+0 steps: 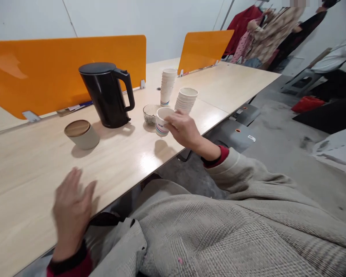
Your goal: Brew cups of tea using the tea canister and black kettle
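My right hand grips a white paper cup by its side, held upright a little above the table, with its shadow below. Just behind that cup is a ribbed glass bowl, partly hidden by it. A short stack of paper cups rises beyond my right hand, and a taller stack stands farther back. My left hand, slightly blurred, hovers by the table's near edge with its fingers apart and nothing in it. Nearest to it is a pale canister with a wooden lid.
A black electric kettle stands behind the canister on the light wood table. Orange dividers run along the table's back. Grey chairs are tucked at the right edge. Several people are in the background at right.
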A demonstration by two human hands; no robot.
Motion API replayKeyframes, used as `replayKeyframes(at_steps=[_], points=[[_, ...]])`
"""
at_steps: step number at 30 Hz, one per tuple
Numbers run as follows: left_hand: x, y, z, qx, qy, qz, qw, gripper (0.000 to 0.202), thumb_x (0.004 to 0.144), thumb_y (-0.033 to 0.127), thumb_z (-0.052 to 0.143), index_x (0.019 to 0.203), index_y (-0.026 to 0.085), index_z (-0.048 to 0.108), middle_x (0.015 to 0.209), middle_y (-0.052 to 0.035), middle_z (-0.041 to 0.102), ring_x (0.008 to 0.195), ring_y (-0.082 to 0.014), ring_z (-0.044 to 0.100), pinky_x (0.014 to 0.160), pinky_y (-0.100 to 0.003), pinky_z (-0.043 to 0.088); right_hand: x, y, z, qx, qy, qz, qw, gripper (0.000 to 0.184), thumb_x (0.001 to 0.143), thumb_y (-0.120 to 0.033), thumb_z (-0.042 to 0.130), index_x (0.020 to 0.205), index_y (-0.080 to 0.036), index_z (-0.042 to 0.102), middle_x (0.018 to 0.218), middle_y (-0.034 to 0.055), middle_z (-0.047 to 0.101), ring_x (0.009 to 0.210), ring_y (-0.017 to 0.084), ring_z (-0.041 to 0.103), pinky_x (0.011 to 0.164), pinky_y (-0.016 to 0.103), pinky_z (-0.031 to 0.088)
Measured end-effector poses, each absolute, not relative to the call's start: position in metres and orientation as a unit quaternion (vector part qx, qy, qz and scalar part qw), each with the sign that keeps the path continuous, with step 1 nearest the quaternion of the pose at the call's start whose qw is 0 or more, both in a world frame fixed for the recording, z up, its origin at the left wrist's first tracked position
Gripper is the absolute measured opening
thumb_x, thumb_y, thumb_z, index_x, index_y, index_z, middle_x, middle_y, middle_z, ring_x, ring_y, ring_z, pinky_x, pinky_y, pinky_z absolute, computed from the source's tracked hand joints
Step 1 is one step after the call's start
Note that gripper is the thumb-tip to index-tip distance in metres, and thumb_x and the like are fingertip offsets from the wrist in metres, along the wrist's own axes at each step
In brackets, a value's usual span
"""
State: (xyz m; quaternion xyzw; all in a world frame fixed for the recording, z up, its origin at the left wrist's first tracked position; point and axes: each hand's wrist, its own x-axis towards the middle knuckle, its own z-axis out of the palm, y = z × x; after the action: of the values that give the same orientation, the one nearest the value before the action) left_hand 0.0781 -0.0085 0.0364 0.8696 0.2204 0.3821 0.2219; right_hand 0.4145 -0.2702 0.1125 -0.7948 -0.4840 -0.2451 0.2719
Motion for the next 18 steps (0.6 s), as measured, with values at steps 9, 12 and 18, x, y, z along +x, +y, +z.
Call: replayKeyframes(at_steps=[9, 12, 18], points=[[0.248, -0.092, 0.061, 0.841, 0.048, 0.148, 0.518, 0.080, 0.085, 0.060, 0.081, 0.153, 0.024, 0.060, 0.165, -0.0179, 0.055, 0.151, -0.0372, 0.055, 0.115, -0.056, 0.056, 0.414, -0.267, 0.079, -0.840, -0.469, -0.165, 0.216, 0.027, 0.106, -0.026, 0.055, 0.084, -0.022, 0.070, 0.084, 0.0083, 0.073, 0.092, 0.026, 0.062, 0.077, 0.035, 0.044], [0.279, -0.100, 0.047, 0.816, 0.066, 0.162, 0.552, 0.101, 0.074, 0.058, 0.091, 0.160, 0.022, 0.051, 0.169, -0.0222, 0.048, 0.155, -0.0409, 0.048, 0.119, -0.060, 0.051, 0.407, -0.267, 0.082, -0.838, -0.477, -0.166, 0.207, 0.030, 0.108, -0.027, 0.053, 0.085, -0.022, 0.072, 0.082, 0.0088, 0.074, 0.090, 0.026, 0.061, 0.076, 0.036, 0.042], [0.318, -0.115, 0.032, 0.787, 0.068, 0.193, 0.581, 0.088, 0.067, 0.041, 0.097, 0.145, 0.025, 0.061, 0.143, -0.0135, 0.072, 0.129, -0.0342, 0.068, 0.108, -0.049, 0.056, 0.391, -0.265, 0.080, -0.826, -0.495, -0.179, 0.203, 0.031, 0.109, -0.027, 0.053, 0.087, -0.021, 0.074, 0.086, 0.0105, 0.076, 0.089, 0.027, 0.063, 0.076, 0.037, 0.042]])
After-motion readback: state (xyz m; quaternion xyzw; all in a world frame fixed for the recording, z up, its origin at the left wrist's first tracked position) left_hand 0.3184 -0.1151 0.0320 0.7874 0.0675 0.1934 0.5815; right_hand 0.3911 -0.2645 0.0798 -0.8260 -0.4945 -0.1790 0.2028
